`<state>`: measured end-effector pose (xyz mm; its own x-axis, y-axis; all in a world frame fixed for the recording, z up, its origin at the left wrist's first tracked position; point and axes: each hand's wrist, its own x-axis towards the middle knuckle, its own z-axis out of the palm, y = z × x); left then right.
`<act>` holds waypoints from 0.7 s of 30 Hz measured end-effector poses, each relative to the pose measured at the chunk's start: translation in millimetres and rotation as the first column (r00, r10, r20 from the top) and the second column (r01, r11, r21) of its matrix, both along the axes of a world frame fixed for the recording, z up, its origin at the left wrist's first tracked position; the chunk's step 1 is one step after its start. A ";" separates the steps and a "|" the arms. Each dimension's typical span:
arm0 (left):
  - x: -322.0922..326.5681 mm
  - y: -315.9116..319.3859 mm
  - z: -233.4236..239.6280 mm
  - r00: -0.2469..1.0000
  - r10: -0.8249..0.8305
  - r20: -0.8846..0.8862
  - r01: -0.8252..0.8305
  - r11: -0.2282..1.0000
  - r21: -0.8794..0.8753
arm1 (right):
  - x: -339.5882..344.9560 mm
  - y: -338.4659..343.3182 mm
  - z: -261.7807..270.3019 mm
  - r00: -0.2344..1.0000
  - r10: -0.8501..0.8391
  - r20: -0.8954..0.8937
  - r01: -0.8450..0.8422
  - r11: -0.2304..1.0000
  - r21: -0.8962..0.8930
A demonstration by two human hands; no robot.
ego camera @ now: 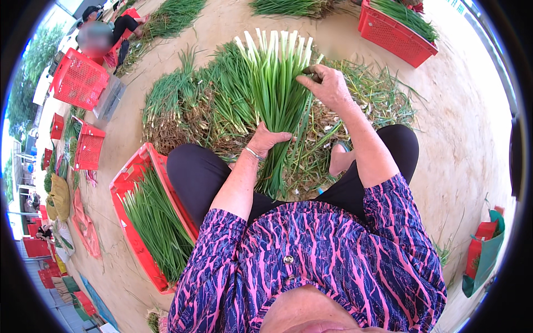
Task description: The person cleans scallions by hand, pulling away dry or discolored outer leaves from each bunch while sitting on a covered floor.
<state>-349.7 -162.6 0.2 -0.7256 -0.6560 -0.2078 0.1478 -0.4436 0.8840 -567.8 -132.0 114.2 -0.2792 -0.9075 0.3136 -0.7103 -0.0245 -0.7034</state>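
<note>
My left hand (268, 142) is wrapped around the leafy lower part of a large fanned bunch of chives (277, 89). The white trimmed-looking stalk ends point away from me. At the bunch's upper right edge is my right hand (327, 83), thumb and fingers curled beside the outer stalks. One pale stalk tip shows just above those fingers; whether they pinch it is unclear. Beneath and beyond lie heaped chives with brown roots (166, 129). Loose leaf litter (320, 154) covers the ground between my legs.
Left of my knee stands a red plastic crate (118, 208) with chives (160, 224) inside. Another filled red crate (397, 39) is at the upper right. Other red crates (81, 79) stand left, near a seated person (95, 33). A green bag (485, 254) is at the right.
</note>
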 end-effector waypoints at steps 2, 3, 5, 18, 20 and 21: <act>1.4 -2.2 -5.9 0.999 -0.037 0.004 0.037 0.999 -0.019 | -0.4 -4.1 -10.4 0.994 0.005 -0.107 0.002 0.998 0.066; -0.3 -0.9 -0.2 0.998 -0.062 -0.023 0.061 0.998 -0.032 | -2.4 -4.5 -15.9 0.988 0.004 -0.157 0.012 0.995 0.098; -4.8 4.3 18.2 0.990 -0.115 -0.087 0.110 0.992 -0.058 | -2.4 -1.1 -17.1 0.998 0.036 -0.043 -0.029 0.989 0.146; 10.2 -27.0 3.8 0.986 0.142 -0.092 -0.129 0.982 0.136 | 22.4 28.2 -4.8 0.810 0.494 0.316 -0.546 0.831 0.102; 12.7 -32.3 2.0 0.962 0.269 -0.048 -0.258 0.951 0.170 | 28.7 22.1 -17.3 0.904 0.426 -0.038 -0.418 0.898 0.139; 13.6 -34.9 4.0 0.947 0.321 0.011 -0.318 0.935 0.159 | 34.4 23.1 -17.5 0.852 0.459 0.253 -0.503 0.851 0.151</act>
